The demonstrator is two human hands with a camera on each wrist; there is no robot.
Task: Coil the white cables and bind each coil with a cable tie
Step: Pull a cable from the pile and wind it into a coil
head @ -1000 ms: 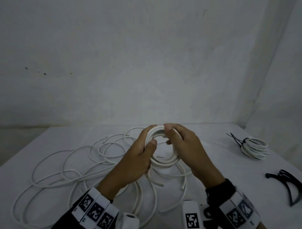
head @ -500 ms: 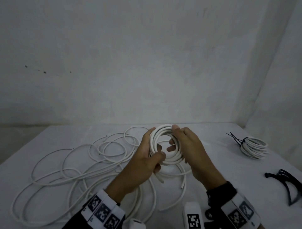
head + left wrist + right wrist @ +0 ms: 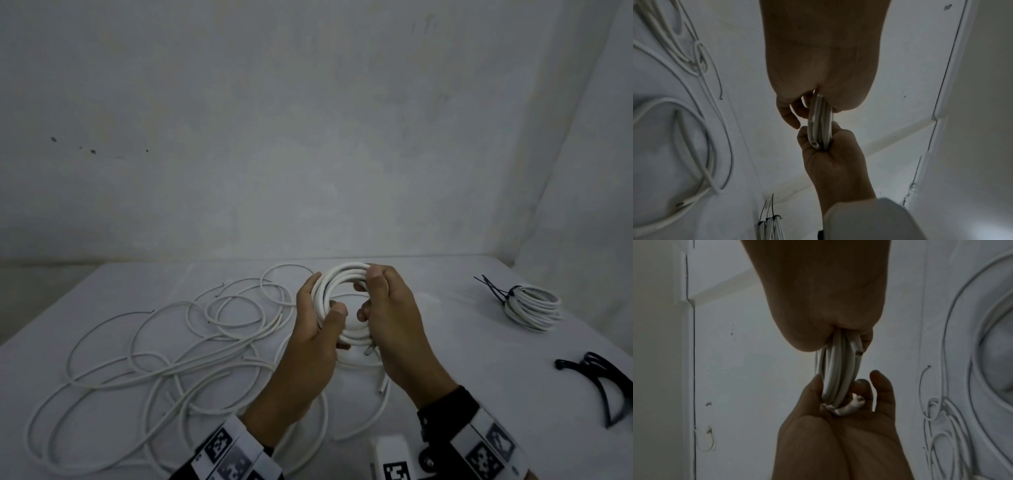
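Two hands, left hand (image 3: 317, 337) and right hand (image 3: 394, 322), fingers curled gripping coil (image 3: 337, 284), loose cables (image 3: 164, 346) left, tied coil (image 3: 532, 308) right

Dim, flat light throughout; wrist views perhaps slightly blurred, edges warped.

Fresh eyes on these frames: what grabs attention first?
The white coil held up at table centre, the left hand and the right hand each gripping a side. Next, the loose white cables sprawled left on the table, and a tied coil at far right.
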